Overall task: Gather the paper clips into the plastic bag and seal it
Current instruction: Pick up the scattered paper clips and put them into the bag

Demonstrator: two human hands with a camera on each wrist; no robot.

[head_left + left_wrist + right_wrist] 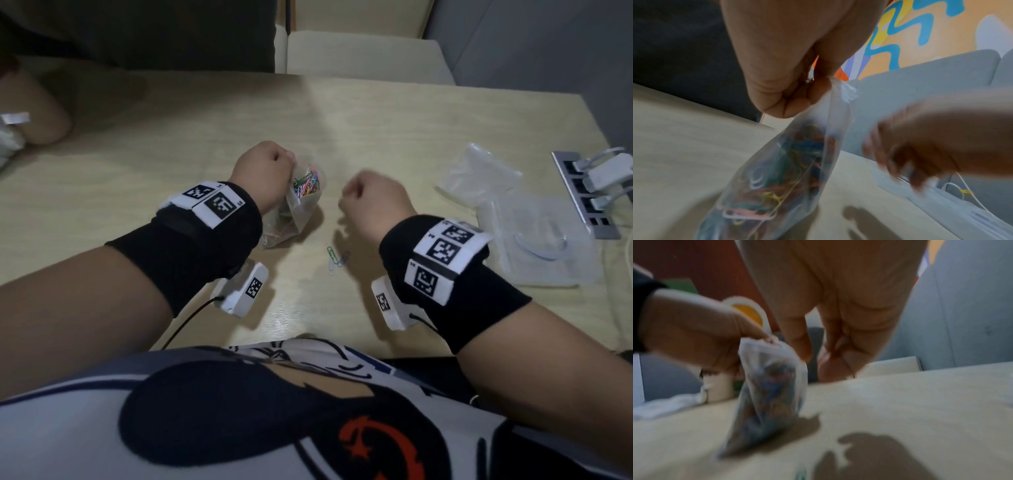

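Note:
A clear plastic bag [301, 205] stands upright on the pale wooden table [411, 130], holding several coloured paper clips [308, 181]. My left hand [270, 174] pinches the bag's top edge; the left wrist view shows thumb and fingers closed on the bag [777, 178]. My right hand [370, 202] hovers just right of the bag, blurred, fingers curled. In the right wrist view its fingertips [830, 366] pinch what looks like a thin wire clip, close to the bag [768, 386]. Three loose clips [337, 258] lie on the table between my wrists.
Two more clear plastic bags [479, 171] [541, 246] lie at the right. Beyond them sits a grey socket hub [582, 198] with white plugs and cables. A white cloth [10, 137] lies at the far left. The table's near edge runs against my body.

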